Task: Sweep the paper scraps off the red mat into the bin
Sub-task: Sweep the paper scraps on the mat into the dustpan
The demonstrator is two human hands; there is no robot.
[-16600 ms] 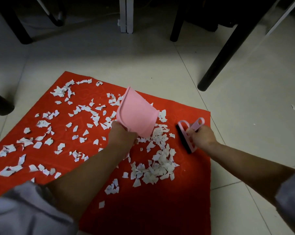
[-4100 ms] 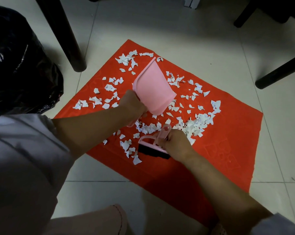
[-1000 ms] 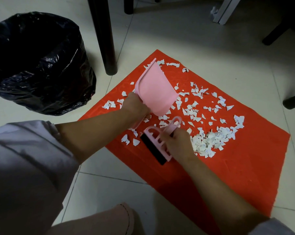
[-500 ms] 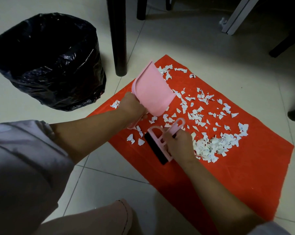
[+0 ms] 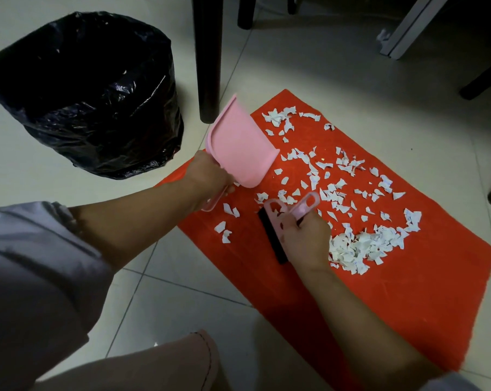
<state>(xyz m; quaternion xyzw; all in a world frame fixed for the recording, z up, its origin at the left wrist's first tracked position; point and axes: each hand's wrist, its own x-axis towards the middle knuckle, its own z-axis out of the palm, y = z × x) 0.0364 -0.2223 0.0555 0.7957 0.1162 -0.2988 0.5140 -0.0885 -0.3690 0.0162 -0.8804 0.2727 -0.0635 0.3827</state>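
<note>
The bin [image 5: 83, 91] is standing on the floor just off the mat's [image 5: 407, 306] left corner, lined with black film. My left hand [image 5: 210, 176] is gripping the dustpan [image 5: 240, 145] by its handle, pan raised and tilted over the mat's left edge. My right hand [image 5: 303, 238] is clamping the brush [image 5: 278, 221] by its looped handle, bristles down near the front edge. The scraps [image 5: 360, 249] are lying scattered across the mat's middle, with a denser pile toward the right corner. Judgement: the scraps are light, thin and easily blown, so I am handling them only with bristles and pan, using low, slow strokes.
</note>
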